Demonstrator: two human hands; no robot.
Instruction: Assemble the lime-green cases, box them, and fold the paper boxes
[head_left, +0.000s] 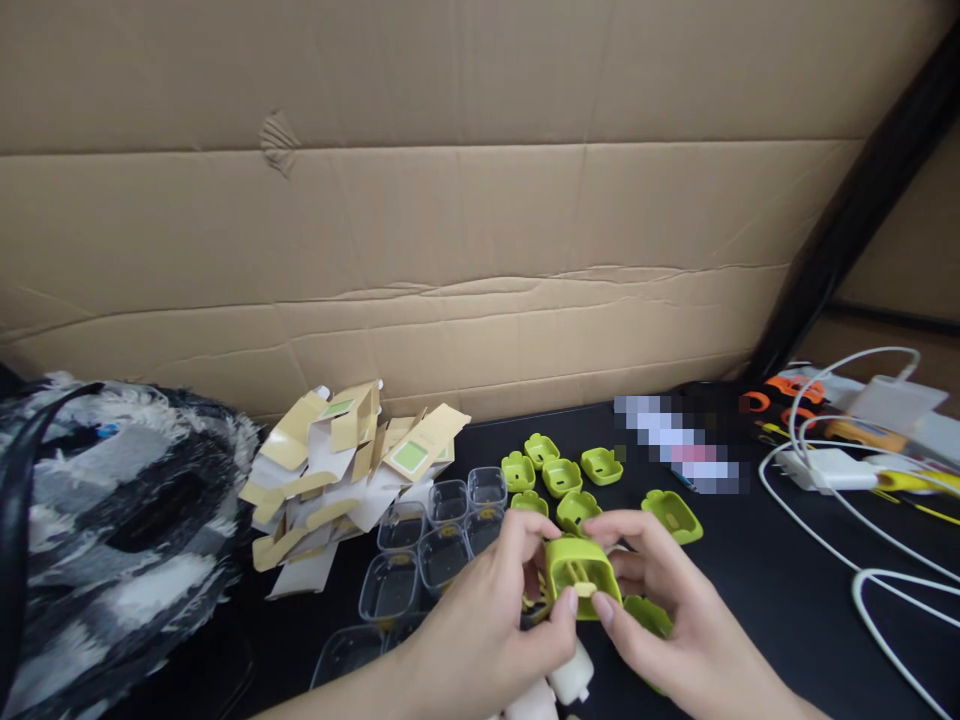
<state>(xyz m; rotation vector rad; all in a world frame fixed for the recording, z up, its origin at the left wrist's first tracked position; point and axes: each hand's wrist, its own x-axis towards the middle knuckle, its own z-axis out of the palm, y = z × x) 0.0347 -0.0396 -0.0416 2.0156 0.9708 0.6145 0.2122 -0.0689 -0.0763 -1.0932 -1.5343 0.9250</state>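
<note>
Both hands hold one lime-green plastic shell (pixel 579 572) low in the middle of the view, over a black table (pixel 772 590). My left hand (pixel 487 620) pinches its left side with thumb and fingers closed. My right hand (pixel 667 610) grips its right side, thumb on the front edge. A pale yellow insert shows inside the shell. Several more green shells (pixel 562 476) lie on the table just behind the hands. White cylindrical parts (pixel 571 676) lie beneath the hands.
Several clear plastic cups (pixel 442 545) stand left of the hands. Beyond them lies a heap of folded tan and white card boxes (pixel 349 465). A furry black-and-white bag (pixel 112 530) fills the left. White cables and chargers (pixel 832 468) lie at right. A cardboard wall (pixel 450 200) stands behind.
</note>
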